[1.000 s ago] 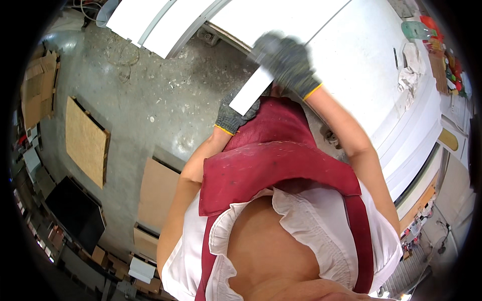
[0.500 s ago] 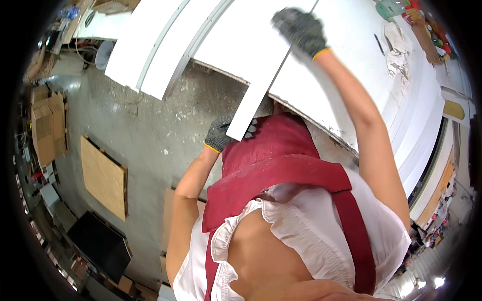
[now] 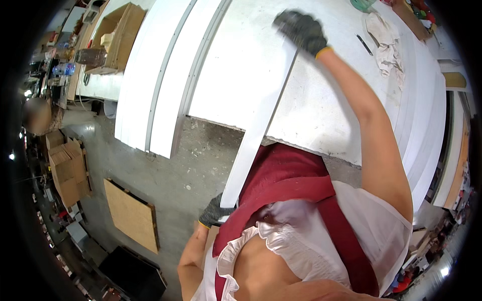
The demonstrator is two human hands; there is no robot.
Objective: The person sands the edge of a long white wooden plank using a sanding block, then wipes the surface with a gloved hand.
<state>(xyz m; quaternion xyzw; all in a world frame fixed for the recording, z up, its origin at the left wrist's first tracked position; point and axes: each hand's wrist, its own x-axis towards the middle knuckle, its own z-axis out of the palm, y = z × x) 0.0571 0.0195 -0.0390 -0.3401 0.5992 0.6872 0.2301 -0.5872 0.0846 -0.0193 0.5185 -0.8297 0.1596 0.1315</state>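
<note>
One long white strip [image 3: 257, 128] lying across the near edge of the surface [image 3: 226, 85]

The strip is running slantwise from the middle of the surface, over its near edge and down toward my left side, its near end jutting out above the floor [image 3: 186, 170]. My left hand [image 3: 215, 210], gloved in dark grey, is holding that end; its fingers are clamping on the strip, though most of the fingertips are hiding from sight. My right hand [image 3: 301, 32], gloved alike, is reaching well in from the near edge, at the far visible part of the strip. It is showing blurred, and I cannot tell whether its fingers are gripping, lying together or standing apart.

Toward the left edge of the surface, white panels [image 3: 183, 75] with grey edging are sticking out past the near edge. Toward the right edge, a slim black object [image 3: 365, 45] is lying near a crumpled white cloth [image 3: 385, 47]. My dark red apron [image 3: 288, 168] is hanging just beside the near edge. Down on the floor, well apart from the surface, a tan board [image 3: 131, 214] is lying near a pile of brown cardboard [image 3: 69, 168].
</note>
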